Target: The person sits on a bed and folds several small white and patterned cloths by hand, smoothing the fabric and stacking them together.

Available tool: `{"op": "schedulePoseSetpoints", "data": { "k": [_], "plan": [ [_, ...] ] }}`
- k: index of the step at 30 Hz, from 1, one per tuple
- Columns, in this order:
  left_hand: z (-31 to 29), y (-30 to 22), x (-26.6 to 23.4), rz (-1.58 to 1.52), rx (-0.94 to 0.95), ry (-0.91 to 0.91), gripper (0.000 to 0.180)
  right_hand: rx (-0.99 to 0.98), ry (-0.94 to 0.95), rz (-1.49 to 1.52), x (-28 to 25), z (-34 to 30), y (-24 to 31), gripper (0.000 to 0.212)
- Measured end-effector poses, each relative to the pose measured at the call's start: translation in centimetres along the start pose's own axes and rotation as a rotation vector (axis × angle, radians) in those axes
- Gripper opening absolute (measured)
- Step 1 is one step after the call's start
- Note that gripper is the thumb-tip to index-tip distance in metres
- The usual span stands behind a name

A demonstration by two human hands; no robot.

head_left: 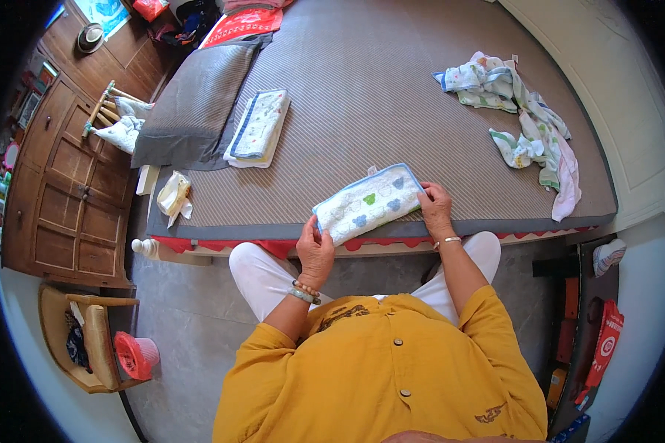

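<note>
A folded white towel (369,202) with a blue border and blue and green printed shapes lies slanted at the near edge of the bed. My left hand (316,251) grips its left end, thumb and fingers at the corner. At the opposite end, my right hand (437,209) pinches the right edge. Farther left on the bed rests a stack of folded towels (258,127), white with blue trim. Crumpled patterned cloths (532,122) sprawl in a loose heap at the right, some white and one end pink.
A ribbed brown mat covers the bed (347,81). A pack of tissues (174,196) sits at its near left corner, below a grey pillow (199,103). To the left stand a wooden cabinet (70,192), a chair (96,340) and a red-lined bin (135,354). Shelving (584,317) stands at the right.
</note>
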State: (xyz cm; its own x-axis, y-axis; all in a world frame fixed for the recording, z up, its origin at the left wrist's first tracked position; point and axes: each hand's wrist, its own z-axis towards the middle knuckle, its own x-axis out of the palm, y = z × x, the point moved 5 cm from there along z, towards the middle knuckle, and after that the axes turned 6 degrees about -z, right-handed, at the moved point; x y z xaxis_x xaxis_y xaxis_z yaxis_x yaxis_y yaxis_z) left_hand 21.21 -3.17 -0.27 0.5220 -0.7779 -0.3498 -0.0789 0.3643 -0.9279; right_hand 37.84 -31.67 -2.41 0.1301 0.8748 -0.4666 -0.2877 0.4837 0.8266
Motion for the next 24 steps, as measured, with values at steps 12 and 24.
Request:
{"op": "schedulePoseSetpoints", "data": {
  "k": [12,24],
  "plan": [
    [-0.8,-6.2,6.0,0.611,0.555,0.427,0.066,-0.164,-0.077,-0.362,1.0,-0.3,0.4,0.051],
    [0.3,-3.5,4.4,0.712,0.572,0.629,0.060,-0.152,-0.099,-0.379,1.3,-0.2,-0.6,0.044]
  ]
}}
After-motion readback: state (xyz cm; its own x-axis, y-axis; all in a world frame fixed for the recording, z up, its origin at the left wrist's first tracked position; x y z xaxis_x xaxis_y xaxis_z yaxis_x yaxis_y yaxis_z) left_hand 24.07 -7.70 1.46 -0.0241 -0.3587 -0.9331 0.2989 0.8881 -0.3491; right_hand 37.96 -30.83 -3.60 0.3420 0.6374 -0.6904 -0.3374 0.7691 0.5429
